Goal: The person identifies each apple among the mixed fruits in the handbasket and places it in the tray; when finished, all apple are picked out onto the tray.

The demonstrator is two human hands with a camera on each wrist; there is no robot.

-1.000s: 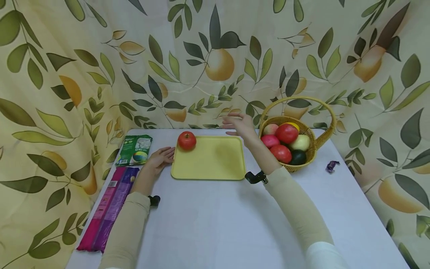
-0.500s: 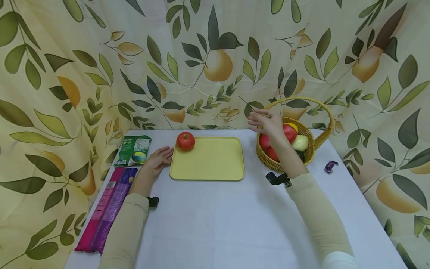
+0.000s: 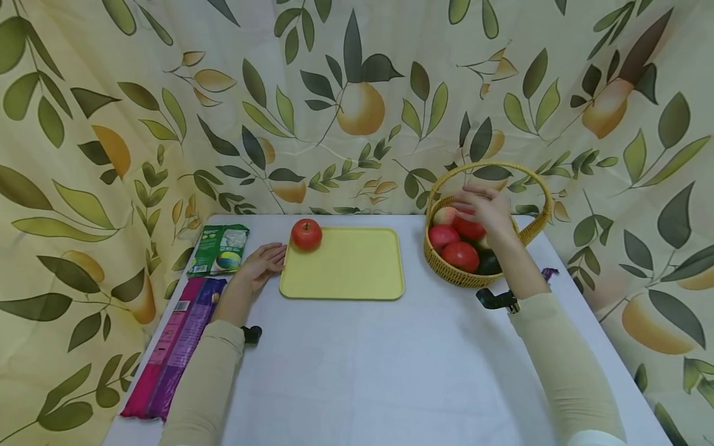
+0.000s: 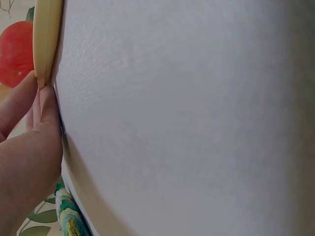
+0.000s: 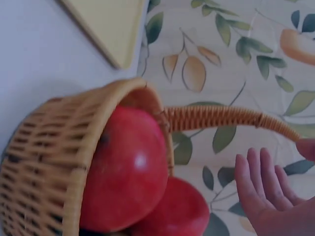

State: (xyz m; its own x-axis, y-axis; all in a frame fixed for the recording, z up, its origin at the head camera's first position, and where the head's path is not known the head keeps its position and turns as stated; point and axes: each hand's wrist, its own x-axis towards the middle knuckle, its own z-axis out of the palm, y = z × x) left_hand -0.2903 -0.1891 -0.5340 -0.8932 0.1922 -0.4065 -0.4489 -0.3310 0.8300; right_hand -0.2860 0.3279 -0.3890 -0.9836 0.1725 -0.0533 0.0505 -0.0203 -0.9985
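Lying below the fingers of the right hand (image 3: 486,209), the red fruits (image 3: 460,256) sit in the basket (image 3: 454,278), at the far right of the table (image 3: 346,371). Being round, they show no clear long axis; the handle (image 5: 216,118) arches over them from left to right. The right hand is much the nearer one: its fingers are extended, hold nothing and, in the right wrist view, stand apart from the fruits, though whether its thumb touches the handle is unclear. Left of the basket, with a strip of table between, lies the tray (image 3: 346,266), long side running left to right, bearing a tomato (image 3: 306,235) in its far left corner. At its left edge the left hand (image 3: 261,267) pinches the rim, just beside the green packet (image 3: 219,249), well apart from the basket.
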